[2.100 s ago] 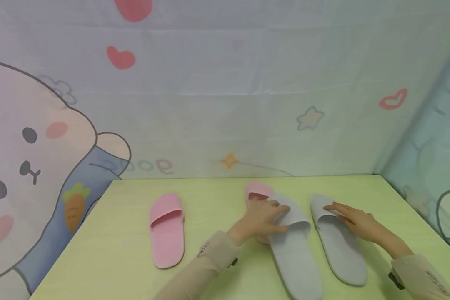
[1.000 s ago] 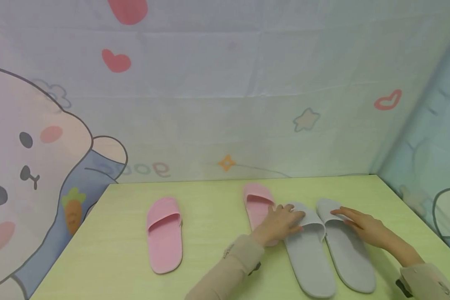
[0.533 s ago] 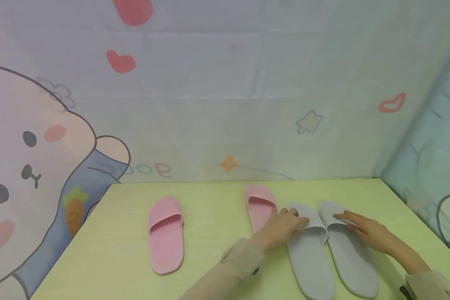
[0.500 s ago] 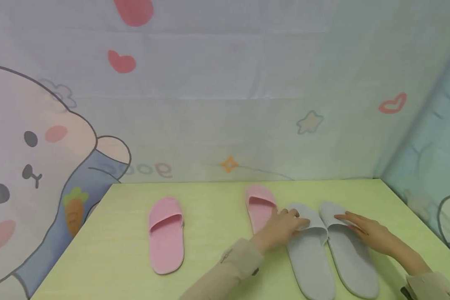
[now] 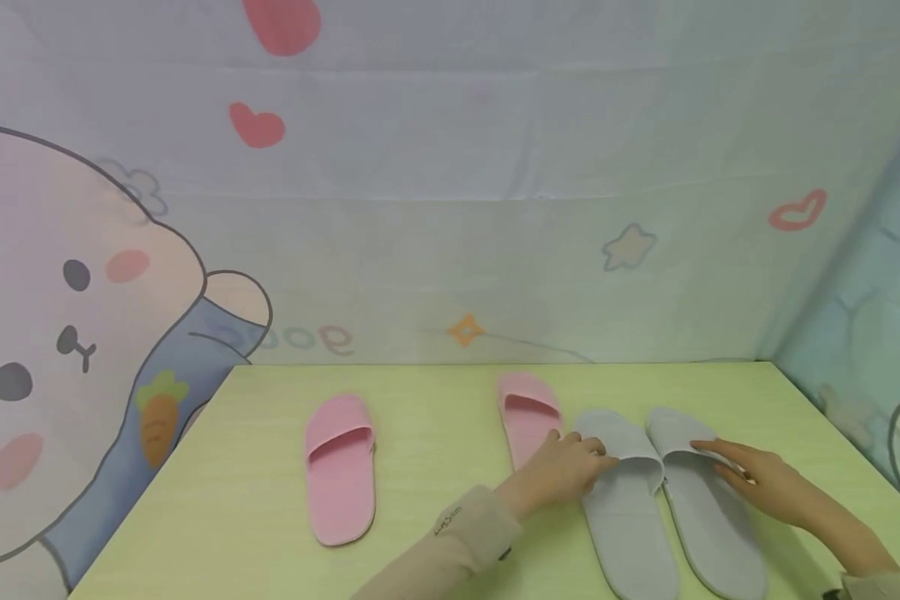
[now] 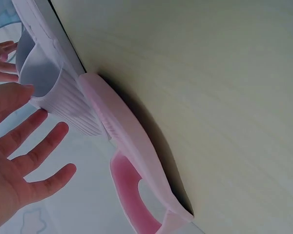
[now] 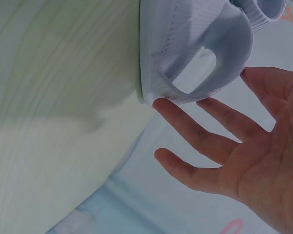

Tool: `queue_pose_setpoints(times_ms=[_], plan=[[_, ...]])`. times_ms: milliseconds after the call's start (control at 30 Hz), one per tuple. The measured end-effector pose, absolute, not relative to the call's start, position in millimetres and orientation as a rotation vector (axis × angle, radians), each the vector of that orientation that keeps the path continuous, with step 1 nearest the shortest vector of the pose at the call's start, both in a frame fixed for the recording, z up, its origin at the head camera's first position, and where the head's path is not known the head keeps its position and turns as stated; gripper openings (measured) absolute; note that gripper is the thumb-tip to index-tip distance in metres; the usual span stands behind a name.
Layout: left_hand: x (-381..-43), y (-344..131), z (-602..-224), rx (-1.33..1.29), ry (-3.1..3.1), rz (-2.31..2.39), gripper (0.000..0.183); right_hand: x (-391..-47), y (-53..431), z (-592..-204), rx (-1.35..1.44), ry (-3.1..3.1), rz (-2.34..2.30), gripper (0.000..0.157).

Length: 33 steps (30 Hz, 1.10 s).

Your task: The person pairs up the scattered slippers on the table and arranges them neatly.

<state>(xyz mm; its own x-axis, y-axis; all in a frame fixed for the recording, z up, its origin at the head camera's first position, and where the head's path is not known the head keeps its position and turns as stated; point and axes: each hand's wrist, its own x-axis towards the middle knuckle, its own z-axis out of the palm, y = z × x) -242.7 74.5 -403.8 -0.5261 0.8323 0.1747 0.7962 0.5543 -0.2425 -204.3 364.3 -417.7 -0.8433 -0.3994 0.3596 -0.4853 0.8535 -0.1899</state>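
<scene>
Two grey slippers lie side by side at the table's right, toes toward the back: the left one (image 5: 630,525) and the right one (image 5: 716,533). My left hand (image 5: 558,475) is at the left grey slipper's strap, its fingers spread and mostly straight in the left wrist view, thumb and a fingertip by the strap (image 6: 71,107). At the right grey slipper's strap (image 7: 234,44), my right hand (image 5: 776,487) touches the edge with extended fingers. Neither hand curls round a slipper. Left of the grey pair is a pink slipper (image 5: 531,421), partly hidden by my left hand.
Another pink slipper (image 5: 341,475) lies on the left part of the pale green table (image 5: 217,500). A printed cloth backdrop (image 5: 420,167) with a cartoon bear stands behind the table, and a blue cloth (image 5: 885,333) hangs at the right.
My left hand has brought the left grey slipper rightward against the right one. Over the last half second both hands have drawn slightly away from the straps. The pink slippers stay put.
</scene>
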Motion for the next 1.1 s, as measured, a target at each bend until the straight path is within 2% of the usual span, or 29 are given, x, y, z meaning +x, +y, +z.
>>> queue_pose_setpoints(times_ms=[567,1100], plan=[[-243.1,77.2,-407.0,-1.233,-2.569,0.202,0.04,-203.8,368.2,-420.0,0.743,-2.658,0.534,0.04],[-250.1,77.2,-410.7,-1.221,-2.7,0.027,0.04,-206.1,359.4,-419.5,0.648,-2.712,0.431,0.037]])
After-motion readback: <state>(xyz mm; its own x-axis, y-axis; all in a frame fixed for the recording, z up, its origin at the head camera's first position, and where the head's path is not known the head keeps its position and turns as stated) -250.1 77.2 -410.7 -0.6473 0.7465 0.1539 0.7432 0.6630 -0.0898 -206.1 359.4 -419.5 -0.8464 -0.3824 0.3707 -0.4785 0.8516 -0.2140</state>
